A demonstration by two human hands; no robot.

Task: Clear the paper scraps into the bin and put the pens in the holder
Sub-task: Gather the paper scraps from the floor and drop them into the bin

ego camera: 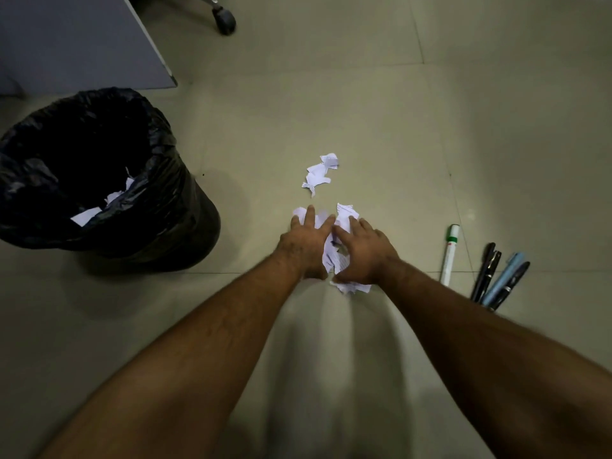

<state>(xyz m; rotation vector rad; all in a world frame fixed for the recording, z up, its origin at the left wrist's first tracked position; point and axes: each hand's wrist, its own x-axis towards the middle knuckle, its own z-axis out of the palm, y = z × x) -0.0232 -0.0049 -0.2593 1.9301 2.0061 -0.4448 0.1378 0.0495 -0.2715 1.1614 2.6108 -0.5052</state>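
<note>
A heap of white paper scraps (334, 256) lies on the floor between my hands. My left hand (306, 245) presses on its left side with the fingers spread flat. On the heap's right side, my right hand (364, 251) lies the same way, thumb tucked under at the near edge. A smaller cluster of scraps (319, 173) lies farther off. The bin (155, 200), lined with a black bag, stands at the left and holds a few scraps. At the right lie a white marker (450, 255) and several pens (496, 279). No pen holder is in view.
A grey cabinet panel (76, 41) stands at the upper left behind the bin. A chair castor (225, 19) sits at the top. Pale floor tiles stretch beyond the scraps and to the right.
</note>
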